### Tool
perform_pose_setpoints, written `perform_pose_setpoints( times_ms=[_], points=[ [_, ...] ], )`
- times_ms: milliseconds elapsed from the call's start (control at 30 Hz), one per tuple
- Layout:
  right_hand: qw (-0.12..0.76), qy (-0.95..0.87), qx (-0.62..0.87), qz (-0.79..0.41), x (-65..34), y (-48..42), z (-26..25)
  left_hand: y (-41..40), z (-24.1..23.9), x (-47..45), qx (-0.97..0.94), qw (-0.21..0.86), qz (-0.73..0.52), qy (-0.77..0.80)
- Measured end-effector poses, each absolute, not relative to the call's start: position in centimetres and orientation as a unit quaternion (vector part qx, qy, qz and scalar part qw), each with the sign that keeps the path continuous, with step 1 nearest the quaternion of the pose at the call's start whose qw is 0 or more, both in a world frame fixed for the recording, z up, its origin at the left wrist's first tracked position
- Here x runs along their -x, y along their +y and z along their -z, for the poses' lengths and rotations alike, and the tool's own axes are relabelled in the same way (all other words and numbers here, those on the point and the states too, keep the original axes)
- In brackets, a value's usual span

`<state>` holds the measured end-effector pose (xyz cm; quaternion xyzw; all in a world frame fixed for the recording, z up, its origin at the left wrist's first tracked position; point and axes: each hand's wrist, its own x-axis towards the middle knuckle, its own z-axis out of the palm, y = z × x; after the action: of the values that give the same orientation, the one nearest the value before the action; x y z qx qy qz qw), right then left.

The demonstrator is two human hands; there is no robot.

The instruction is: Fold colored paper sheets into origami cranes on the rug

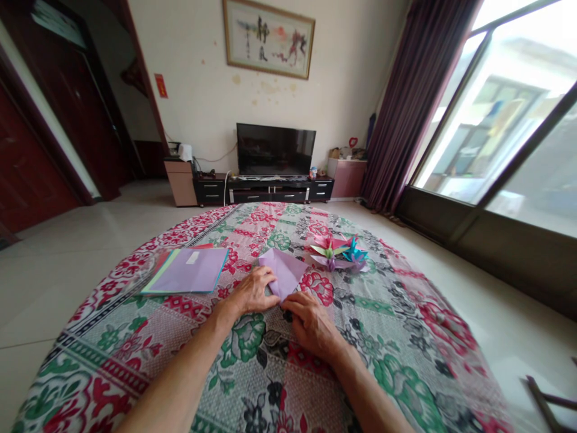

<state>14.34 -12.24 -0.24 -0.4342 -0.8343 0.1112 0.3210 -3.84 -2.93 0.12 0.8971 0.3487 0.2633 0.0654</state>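
A sheet of light purple origami paper, partly folded, lies on the patterned tablecloth with one corner pointing toward me. My left hand presses on its left edge, fingers curled over the paper and the thumb near the close corner. At that same near corner, my right hand pinches the tip between thumb and fingers. The underside of the paper and its inner folds are hidden.
Left of my hands lies a stack of coloured paper sheets, purple on top with a small white label. Several folded paper cranes sit to the right. The flowered tablecloth covers a round table; a television stands beyond.
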Motion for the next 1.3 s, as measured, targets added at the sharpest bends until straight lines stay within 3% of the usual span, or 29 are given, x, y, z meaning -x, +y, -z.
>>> perform_pose_setpoints(
  times_ms=[1300],
  points=[
    [0.297, -0.840, 0.445, -0.090, -14.1, -12.2, 0.1, -3.0, 1.0, 4.3, -0.902, 0.051, -0.161, 0.399]
  ],
)
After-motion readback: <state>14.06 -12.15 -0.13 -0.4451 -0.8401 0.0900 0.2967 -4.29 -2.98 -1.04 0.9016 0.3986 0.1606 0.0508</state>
